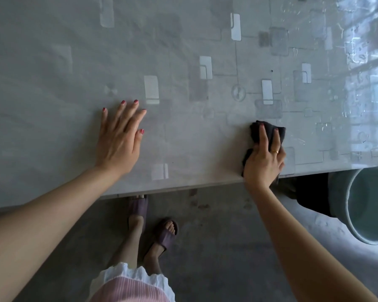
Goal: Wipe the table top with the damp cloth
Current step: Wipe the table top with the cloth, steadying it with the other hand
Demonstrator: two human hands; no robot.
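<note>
The grey table top (183, 62) has a glossy cover patterned with pale rectangles; its right part glistens with wet streaks. A dark grey damp cloth (255, 131) lies bunched on the table near the front edge. My right hand (264, 162) presses down on it, fingers spread over the cloth, a ring on one finger. Further left, my left hand (120, 136) rests flat on the bare table top with fingers apart, holding nothing.
The table's front edge (183, 186) runs across the lower middle of the view. A grey-green bucket (367, 205) stands on the concrete floor under the table's right end. My feet in purple sandals (162, 234) are on the floor below the edge.
</note>
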